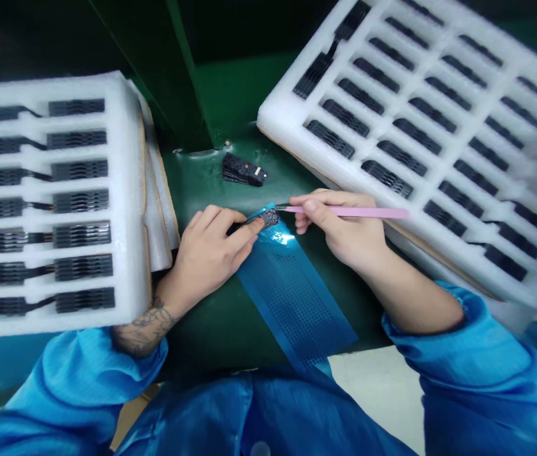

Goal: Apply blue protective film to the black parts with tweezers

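The left hand [206,256] pinches a light, seemingly fragile electronic module [268,218] at its cable end, while the right hand [339,228] closes around pink tweezers [351,211] just beside it.

Site: electronics assembly workshop, factory type. Green bench mat [254,171] served as landmark. White foam tray [128,190] sat left of mat; second white foam tray [287,117] sat right of mat, tilted. Both trays held rows of small dark electronic modules [344,117]. Blue perforated sheet [292,297] lay on mat. Pink tweezers [358,212] were above sheet. Operator wore shiny blue smock [458,354], typical production garment.
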Demonstrator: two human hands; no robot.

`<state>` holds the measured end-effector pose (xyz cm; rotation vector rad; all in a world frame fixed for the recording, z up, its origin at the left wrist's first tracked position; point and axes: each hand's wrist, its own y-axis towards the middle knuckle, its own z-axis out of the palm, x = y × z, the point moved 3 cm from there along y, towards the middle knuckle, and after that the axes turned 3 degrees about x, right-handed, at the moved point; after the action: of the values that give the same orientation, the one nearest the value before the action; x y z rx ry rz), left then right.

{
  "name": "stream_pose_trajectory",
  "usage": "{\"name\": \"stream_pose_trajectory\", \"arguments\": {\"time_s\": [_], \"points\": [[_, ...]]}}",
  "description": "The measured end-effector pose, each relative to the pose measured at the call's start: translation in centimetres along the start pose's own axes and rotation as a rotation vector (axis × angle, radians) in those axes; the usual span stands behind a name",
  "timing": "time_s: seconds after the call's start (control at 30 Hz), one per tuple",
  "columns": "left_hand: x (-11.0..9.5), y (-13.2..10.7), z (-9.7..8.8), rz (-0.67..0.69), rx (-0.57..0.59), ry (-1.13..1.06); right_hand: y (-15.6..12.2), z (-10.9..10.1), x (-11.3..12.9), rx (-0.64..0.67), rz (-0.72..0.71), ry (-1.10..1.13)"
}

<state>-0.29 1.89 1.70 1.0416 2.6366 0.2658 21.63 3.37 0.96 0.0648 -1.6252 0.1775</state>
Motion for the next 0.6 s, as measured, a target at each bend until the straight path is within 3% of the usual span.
{"name": "stream_pose_trajectory", "arguments": {"time_s": [0.13,0.33,0.6], "points": [[0.04,-0.05,0.09,0.001,-0.017,-0.015,0.09,-0.10,-0.21,-0.054,0.124,0.005],[-0.03,0.03,-0.05,-0.014,-0.019,-0.002,0.08,-0.03,0.34,-0.120,-0.041,-0.134],[0.03,-0.10,0.01,-0.009,-0.016,0.003,0.30,0.42,0.22,-0.203,-0.027,-0.204]]}}
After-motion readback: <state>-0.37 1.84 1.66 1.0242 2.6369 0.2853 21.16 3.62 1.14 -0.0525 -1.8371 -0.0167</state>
